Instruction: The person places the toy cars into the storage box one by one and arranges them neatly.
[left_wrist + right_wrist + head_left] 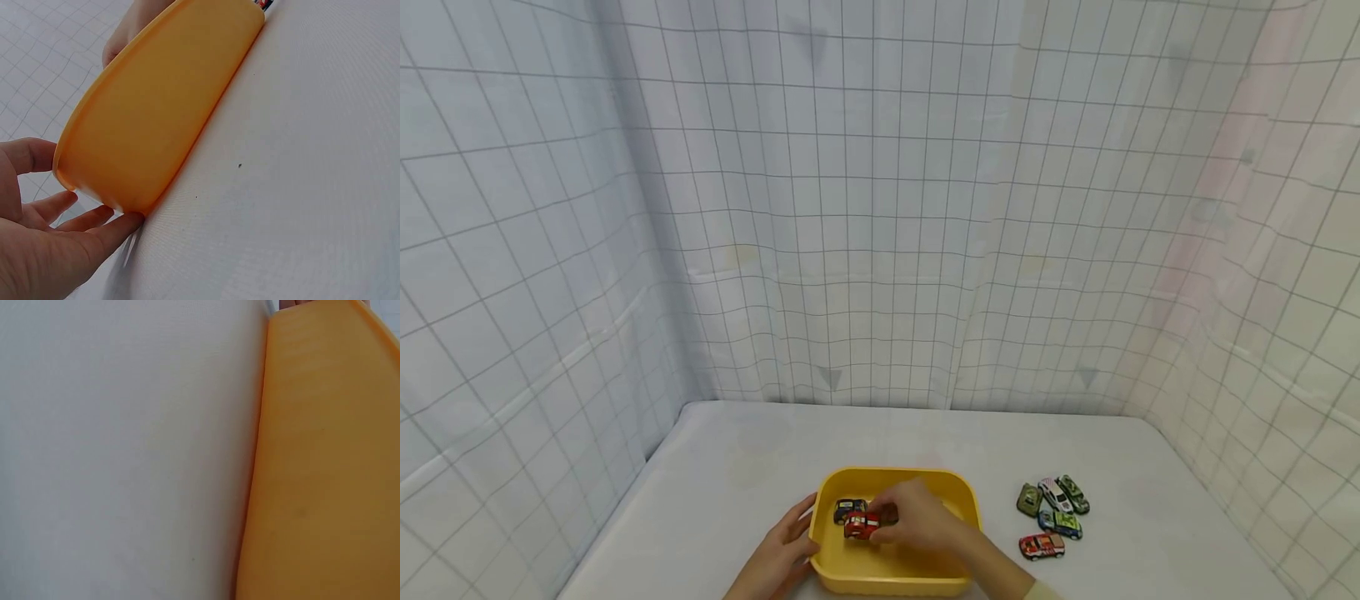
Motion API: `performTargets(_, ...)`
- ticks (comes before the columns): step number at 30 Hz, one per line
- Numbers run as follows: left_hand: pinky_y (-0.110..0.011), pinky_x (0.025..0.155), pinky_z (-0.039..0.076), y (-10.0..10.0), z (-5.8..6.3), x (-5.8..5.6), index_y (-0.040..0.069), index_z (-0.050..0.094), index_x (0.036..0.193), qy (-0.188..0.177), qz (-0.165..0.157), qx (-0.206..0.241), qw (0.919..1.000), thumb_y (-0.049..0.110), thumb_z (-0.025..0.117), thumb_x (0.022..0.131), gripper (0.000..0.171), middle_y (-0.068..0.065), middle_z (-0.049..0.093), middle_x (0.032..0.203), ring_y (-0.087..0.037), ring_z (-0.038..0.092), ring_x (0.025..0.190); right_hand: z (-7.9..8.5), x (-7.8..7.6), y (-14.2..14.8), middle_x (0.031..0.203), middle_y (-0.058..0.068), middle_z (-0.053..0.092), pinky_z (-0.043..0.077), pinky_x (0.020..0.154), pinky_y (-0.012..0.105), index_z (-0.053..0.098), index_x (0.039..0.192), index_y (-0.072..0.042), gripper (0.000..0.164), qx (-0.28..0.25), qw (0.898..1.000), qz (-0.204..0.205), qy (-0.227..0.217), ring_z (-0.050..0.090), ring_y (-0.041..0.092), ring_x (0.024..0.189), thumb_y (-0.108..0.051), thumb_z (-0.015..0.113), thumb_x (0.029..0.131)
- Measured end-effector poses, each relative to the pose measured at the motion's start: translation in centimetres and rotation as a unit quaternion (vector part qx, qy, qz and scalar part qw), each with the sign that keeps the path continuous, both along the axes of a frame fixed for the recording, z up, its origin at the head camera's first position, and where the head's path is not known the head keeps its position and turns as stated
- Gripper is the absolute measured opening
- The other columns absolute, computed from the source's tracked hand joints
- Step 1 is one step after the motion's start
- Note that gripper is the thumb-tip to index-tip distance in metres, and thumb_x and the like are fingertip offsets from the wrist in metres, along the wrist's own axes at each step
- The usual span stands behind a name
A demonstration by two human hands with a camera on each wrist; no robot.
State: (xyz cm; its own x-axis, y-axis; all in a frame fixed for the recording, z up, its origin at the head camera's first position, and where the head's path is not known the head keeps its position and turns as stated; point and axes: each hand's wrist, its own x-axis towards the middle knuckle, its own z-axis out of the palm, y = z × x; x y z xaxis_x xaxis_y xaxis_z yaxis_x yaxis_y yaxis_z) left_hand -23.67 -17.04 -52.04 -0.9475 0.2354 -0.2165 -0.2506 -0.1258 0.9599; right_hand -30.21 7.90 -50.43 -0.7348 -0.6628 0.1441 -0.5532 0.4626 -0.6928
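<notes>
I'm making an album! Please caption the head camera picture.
Right grip on a red toy car inside a yellow tray, left grip touching the tray's side, five vehicles outside.

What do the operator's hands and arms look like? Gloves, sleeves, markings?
Left hand and right hand: both human, five-fingered, no gloves. No rings or cables visible. A pale yellowish sleeve shows at the right forearm; no sleeve in view on the left.

Right hand [917, 515] pinches red car [860, 525] in yellow tray [887, 567]; left hand [782, 550] touches tray; five cars [1061, 524] to right.
</notes>
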Motion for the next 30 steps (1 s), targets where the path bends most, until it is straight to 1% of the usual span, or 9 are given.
performTargets(8,-0.059,0.105,0.045,-0.1,0.0,-0.1,-0.004,0.006,0.163,-0.007,-0.002,0.002,1.0,-0.006,0.053,0.094,0.084,-0.04,0.002,0.162,-0.058,0.017,0.146,-0.1,0.1,-1.1,0.086,-0.016,0.069,0.053,0.067,0.015,0.081,0.103,-0.008,0.023,0.029,0.999,-0.01,0.016,0.06,-0.004,0.074,-0.014,0.089,0.082)
performTargets(14,-0.059,0.106,0.044,-0.3,-0.1,-0.1,-0.004,0.005,0.164,0.0,-0.012,0.003,0.9999,-0.004,0.053,0.094,0.084,-0.04,0.002,0.162,-0.057,0.018,0.146,-0.4,0.1,-1.6,0.085,-0.016,0.068,0.052,0.066,0.015,0.08,0.1,-0.009,0.02,0.031,0.999,-0.004,0.027,0.06,-0.004,0.073,-0.013,0.088,0.082)
performTargets(17,-0.06,0.106,0.044,-0.3,-0.2,0.0,-0.004,0.005,0.164,0.001,-0.014,-0.002,0.9999,-0.004,0.053,0.094,0.085,-0.04,0.002,0.162,-0.058,0.018,0.146,-0.6,0.1,-1.7,0.083,-0.018,0.066,0.051,0.065,0.014,0.08,0.098,-0.012,0.019,0.04,0.998,0.003,0.046,0.059,-0.005,0.072,-0.016,0.088,0.082)
performTargets(20,-0.059,0.106,0.044,-0.2,-0.2,-0.1,-0.004,0.005,0.164,0.001,-0.013,-0.007,0.9999,-0.004,0.054,0.094,0.085,-0.04,0.002,0.161,-0.058,0.019,0.145,-0.8,0.1,-1.8,0.084,-0.019,0.067,0.051,0.065,0.013,0.08,0.099,-0.013,0.019,0.049,0.997,0.009,0.066,0.058,-0.006,0.073,-0.018,0.088,0.082)
performTargets(24,-0.06,0.106,0.044,-0.1,0.0,0.0,-0.004,0.005,0.163,-0.001,-0.011,-0.009,0.9999,-0.004,0.053,0.094,0.084,-0.041,0.002,0.161,-0.059,0.018,0.145,-0.9,0.0,-1.8,0.09,-0.019,0.069,0.049,0.067,0.011,0.082,0.102,-0.014,0.021,0.067,0.993,0.014,0.092,0.057,-0.007,0.076,-0.021,0.088,0.083)
performTargets(30,-0.06,0.106,0.044,0.0,0.1,-0.2,-0.003,0.007,0.164,-0.012,-0.003,-0.019,0.9997,-0.004,0.053,0.094,0.084,-0.04,0.004,0.161,-0.059,0.019,0.145,-0.8,0.0,-1.9,0.096,-0.018,0.072,0.049,0.068,0.011,0.082,0.106,-0.014,0.024,0.086,0.991,0.015,0.1,0.058,-0.008,0.079,-0.024,0.087,0.084)
